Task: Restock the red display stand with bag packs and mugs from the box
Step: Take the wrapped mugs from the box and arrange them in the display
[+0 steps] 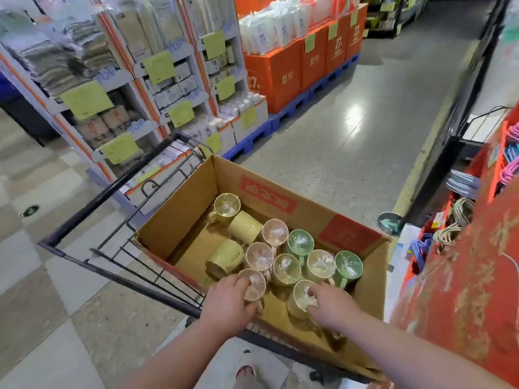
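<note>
Your left hand [229, 300] curls its fingers over the mouth of a pinkish mug [255, 286], and your right hand [332, 307] grips the top of a yellow-green mug [300, 300] just to its right, both at the near side of the cardboard box [182, 209]. One mug in each hand probably halves your trips to the red display stand [463, 276], which rises just right of the box. The other mugs [300, 244] mostly stand mouth-up, each sealed in clear film, likely to keep them clean; two yellow ones lie on their sides toward the far left. No bag packs show in the box. The box rides in a black wire trolley [92, 203], seemingly so the stock sits at hand height beside the stand. A red label on the box's far wall bears pale characters, upside down to you and too blurred to read. Far left, white shelf units [118, 80] say "TOP" in blue; the orange cartons [280, 77] beyond show "27". The green price tags [84, 99] cannot be read.
</note>
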Demonstrator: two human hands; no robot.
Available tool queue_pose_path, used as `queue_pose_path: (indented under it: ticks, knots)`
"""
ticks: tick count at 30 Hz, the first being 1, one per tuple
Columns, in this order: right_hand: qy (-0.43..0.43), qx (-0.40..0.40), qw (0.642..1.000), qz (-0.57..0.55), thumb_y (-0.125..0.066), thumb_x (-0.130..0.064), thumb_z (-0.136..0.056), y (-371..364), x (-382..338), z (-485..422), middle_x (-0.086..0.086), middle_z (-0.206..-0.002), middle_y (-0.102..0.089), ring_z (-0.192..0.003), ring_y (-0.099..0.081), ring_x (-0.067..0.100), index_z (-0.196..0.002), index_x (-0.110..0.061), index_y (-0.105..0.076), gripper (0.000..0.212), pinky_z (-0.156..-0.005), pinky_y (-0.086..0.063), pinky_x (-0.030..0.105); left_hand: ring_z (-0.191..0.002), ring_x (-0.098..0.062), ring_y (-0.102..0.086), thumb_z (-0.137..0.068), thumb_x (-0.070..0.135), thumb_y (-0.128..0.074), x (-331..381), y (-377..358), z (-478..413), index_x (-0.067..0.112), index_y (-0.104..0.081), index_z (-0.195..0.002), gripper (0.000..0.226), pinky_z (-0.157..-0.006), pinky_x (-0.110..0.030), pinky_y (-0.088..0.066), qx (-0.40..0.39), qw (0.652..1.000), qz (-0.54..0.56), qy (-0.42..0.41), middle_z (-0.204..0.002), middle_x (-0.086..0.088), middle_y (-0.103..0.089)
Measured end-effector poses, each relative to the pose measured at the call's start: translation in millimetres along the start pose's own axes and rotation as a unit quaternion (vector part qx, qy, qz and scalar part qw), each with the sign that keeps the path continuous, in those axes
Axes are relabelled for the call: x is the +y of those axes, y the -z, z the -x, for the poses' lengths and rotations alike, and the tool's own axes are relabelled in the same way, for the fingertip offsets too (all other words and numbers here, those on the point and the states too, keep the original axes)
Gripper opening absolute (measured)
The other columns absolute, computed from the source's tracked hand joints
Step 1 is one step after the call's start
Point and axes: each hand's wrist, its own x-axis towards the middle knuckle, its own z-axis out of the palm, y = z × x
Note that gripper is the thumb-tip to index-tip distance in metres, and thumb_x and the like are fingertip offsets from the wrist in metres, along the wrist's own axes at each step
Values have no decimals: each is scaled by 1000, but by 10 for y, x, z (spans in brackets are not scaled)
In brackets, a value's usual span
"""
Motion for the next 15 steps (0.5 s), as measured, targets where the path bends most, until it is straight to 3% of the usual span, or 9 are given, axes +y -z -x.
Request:
queue_pose_path:
  ticks: [3,7,10,15]
  knots:
    - [-19,-15,999,-30,-50,-31,-91,-78,-69,-133,1,-129,-55,-124,-49,24,-124,-22,-52,34,-94,-47,36,-126,-14,-43,-90,49,-46,-117,-11,-247,26,-40,-138,53,-106,-34,-37,-21,1000,-7,-15,-138,6,-45]
    - [-46,-43,996,-62,-49,-30,-90,-191,-216,-320,4,-128,-55,-115,-55,25,-124,-18,-52,37,-87,-46,32,-120,-15,-48,-88,51,-50,-328,19,-590,22,-41,-137,57,-102,-34,-43,-61,997,-15,-33,-134,4,-48]
    - [-63,-68,993,-79,-50,-35,-91,-278,-362,-477,7,-134,-50,-119,-52,27,-132,-16,-48,45,-92,-46,32,-114,-16,-51,-88,52,-49,-533,48,-881,22,-43,-133,54,-95,-34,-47,-84,995,-32,-45,-131,2,-50]
    - [-102,-96,983,-116,-57,-34,-90,-421,-589,-778,6,-138,-49,-125,-49,24,-138,-17,-44,52,-100,-43,31,-119,-20,-49,-88,50,-53,-813,48,-1330,21,-35,-138,60,-96,-38,-47,-136,990,-13,-45,-137,0,-44]
